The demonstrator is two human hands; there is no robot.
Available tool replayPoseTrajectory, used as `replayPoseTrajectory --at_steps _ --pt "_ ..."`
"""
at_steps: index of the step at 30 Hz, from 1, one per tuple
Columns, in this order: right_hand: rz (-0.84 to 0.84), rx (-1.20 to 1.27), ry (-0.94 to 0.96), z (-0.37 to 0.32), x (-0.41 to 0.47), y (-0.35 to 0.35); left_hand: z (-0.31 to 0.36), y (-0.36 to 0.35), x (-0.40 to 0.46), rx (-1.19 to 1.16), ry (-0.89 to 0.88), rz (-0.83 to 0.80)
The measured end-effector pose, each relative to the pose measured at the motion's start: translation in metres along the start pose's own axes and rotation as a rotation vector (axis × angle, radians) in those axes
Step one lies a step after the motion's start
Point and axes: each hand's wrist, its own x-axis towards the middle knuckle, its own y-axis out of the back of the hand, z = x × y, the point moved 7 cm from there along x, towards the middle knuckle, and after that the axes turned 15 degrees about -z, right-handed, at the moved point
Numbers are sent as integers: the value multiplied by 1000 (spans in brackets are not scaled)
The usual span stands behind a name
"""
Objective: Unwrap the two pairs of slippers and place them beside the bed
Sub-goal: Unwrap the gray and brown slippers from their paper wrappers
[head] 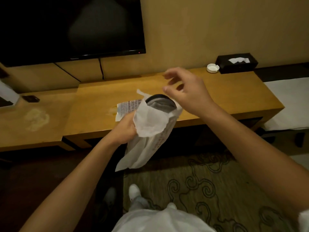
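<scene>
A long wooden bench (225, 91) is seen against a yellow wall, under a dark television (70, 27). Near the far right corner of the bench a white ashtray (212, 67) is placed just beside a black tissue box (236, 63). Over the front edge of the bench, a white wrapper (145, 131) is clamped in the left hand (125, 131), with the fingers closed on its side. Its mouth is opened, and the dark sole of a slipper (160, 102) is shown sticking out of it. A second wrapped pair (127, 108), printed with red text, is laid on the bench just behind. The right hand (185, 91) is held above the slipper, with fingers spread apart and nothing gripped. A patterned carpet (209, 181) is seen below.
</scene>
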Motion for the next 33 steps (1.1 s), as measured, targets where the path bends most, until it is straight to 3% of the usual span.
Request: replayPoseTrajectory --at_steps 3,5,9,13,18,20,23,26,28,31,33 --pt "-297 59 -91 8 4 -21 13 -3 -2 -53 -9 -1" --pt "-399 90 -87 6 -2 -25 21 -5 -7 -45 7 -3" --pt "-592 -71 -98 12 -7 -37 17 -2 -10 -55 21 45" --pt "-397 80 -83 19 0 -22 11 -7 -8 -91 4 54" --pt "49 257 -168 47 12 34 -31 1 -12 -173 124 60" --pt "271 276 -180 56 8 58 -51 23 -17 -177 169 224" --pt "464 260 -109 59 -3 87 -78 71 -41 11 459 548" --pt "277 170 -20 49 2 84 -69 97 -47 110 548 669" --pt "90 153 38 39 12 59 -42 100 -21 145 445 668" --pt "-42 289 31 38 25 14 3 62 35 74 251 413" --pt "-32 448 -17 45 32 -1 19 29 51 -182 209 314"
